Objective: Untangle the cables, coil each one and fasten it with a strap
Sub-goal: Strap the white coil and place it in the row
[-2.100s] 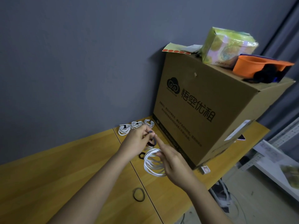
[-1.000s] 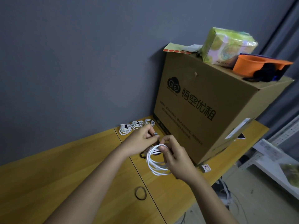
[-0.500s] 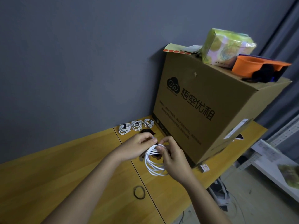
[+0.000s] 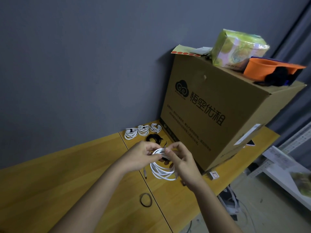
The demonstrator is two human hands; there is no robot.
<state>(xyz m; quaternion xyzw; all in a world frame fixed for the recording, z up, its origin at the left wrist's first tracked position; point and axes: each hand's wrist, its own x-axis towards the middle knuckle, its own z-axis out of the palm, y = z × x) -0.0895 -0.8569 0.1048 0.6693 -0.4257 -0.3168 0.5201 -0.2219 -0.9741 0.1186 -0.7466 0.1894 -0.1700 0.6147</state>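
Fingertips (image 4: 166, 150) of both hands pinch the top of a white cable coil (image 4: 162, 170): left hand (image 4: 142, 157) thumb and forefinger clamped on the bundled turns from the left, right hand (image 4: 182, 159) curled round the same spot from the right, working a black strap (image 4: 164, 145) whose free tail pokes up between them. Can't tell if the strap is closed yet; the joint is hidden by the fingers. Coil hangs just above the desk (image 4: 67, 179), near its back edge and close beside the cardboard box (image 4: 218, 115); one plug end (image 4: 145, 174) dangles loose at its lower left. Progress: three white coils (image 4: 143, 131) already strapped, lined up along the desk's back edge at the wall, touching or nearly so. One black cable bundle (image 4: 154, 137) lies just in front of them, looks coiled, strap not discernible. Judging by that, this is the fourth white one at the fastening step; the black bundle may be left. No tangle visible anywhere. A spare black loop (image 4: 146, 199), maybe an elastic band, lies flat on the desk toward the front edge. Materials: white cable looks braided, slightly sheened, springy round turns; strap thin, matte, floppy; desk smooth yellow wood laminate with a seam; box plain corrugated, printed black.
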